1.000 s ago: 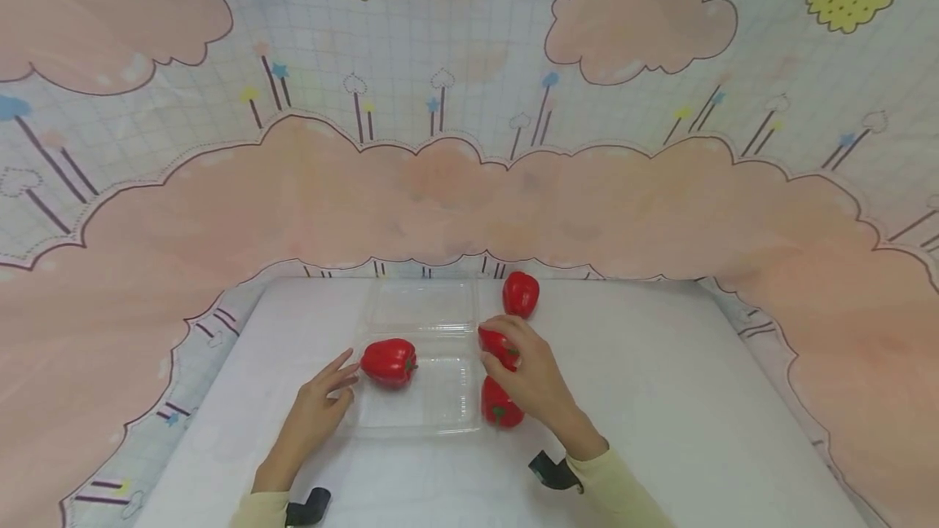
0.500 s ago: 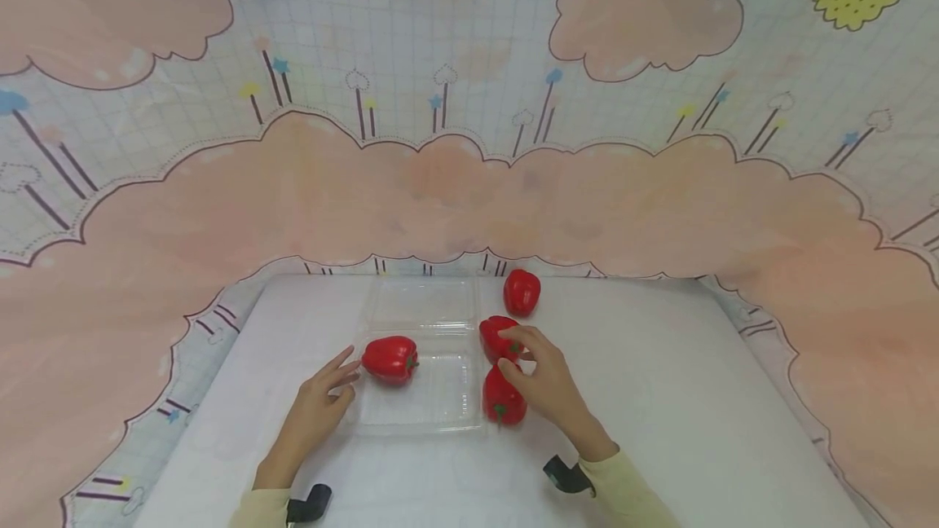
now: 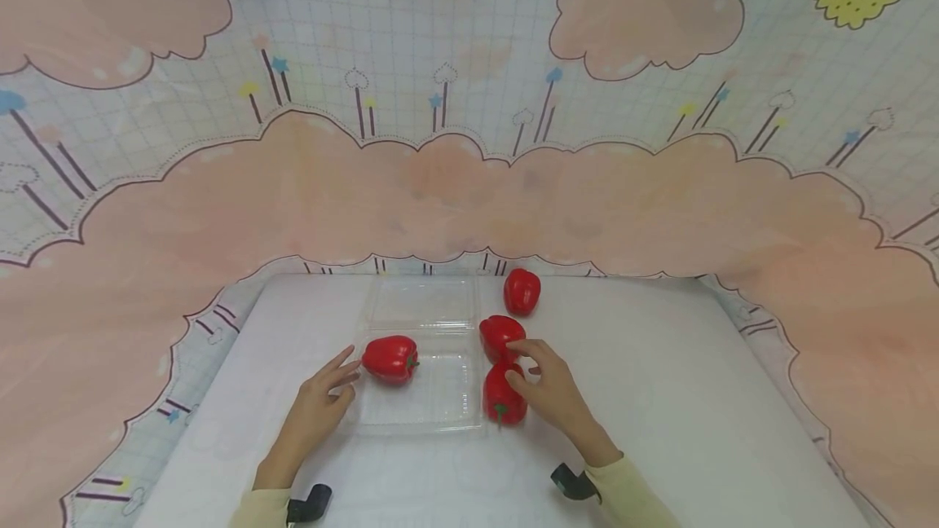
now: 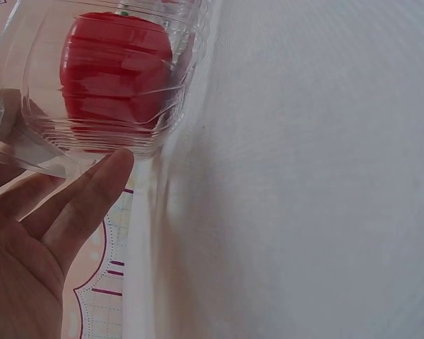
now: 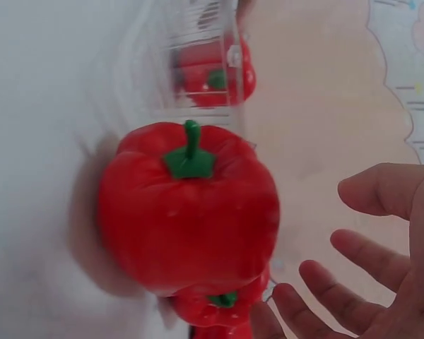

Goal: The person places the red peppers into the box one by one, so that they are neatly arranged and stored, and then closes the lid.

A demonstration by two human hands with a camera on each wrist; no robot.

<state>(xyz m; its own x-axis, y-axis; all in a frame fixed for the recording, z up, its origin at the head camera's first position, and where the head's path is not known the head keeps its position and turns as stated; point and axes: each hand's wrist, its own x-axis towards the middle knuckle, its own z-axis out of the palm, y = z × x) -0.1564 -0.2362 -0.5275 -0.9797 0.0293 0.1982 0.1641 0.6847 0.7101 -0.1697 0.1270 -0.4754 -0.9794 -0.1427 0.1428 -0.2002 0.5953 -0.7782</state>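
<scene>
A red bell pepper (image 3: pixel 389 359) with a green stem lies in the left part of a clear plastic clamshell box (image 3: pixel 443 402), whose lid (image 3: pixel 421 304) is folded back. My left hand (image 3: pixel 314 410) is at the box's left side, fingers extended; in the left wrist view a fingertip meets the box wall (image 4: pixel 113 141). Along the box's right side are a middle pepper (image 3: pixel 499 335) and a near pepper (image 3: pixel 503 402). My right hand (image 3: pixel 553 389) hovers beside these two, its fingers loosely bent and apart. The right wrist view shows a gap between that hand and the near pepper (image 5: pixel 191 219).
Another red pepper (image 3: pixel 522 292) sits at the back edge of the white table (image 3: pixel 660 381), right of the lid. A patterned cloth (image 3: pixel 440 202) with clouds hangs behind the table. Black wrist cameras (image 3: pixel 574 481) are worn on both wrists.
My right hand has let go of the middle pepper and drawn back toward the right and nearer to me. That pepper now stands uncovered behind the near one. My left hand stays put.
</scene>
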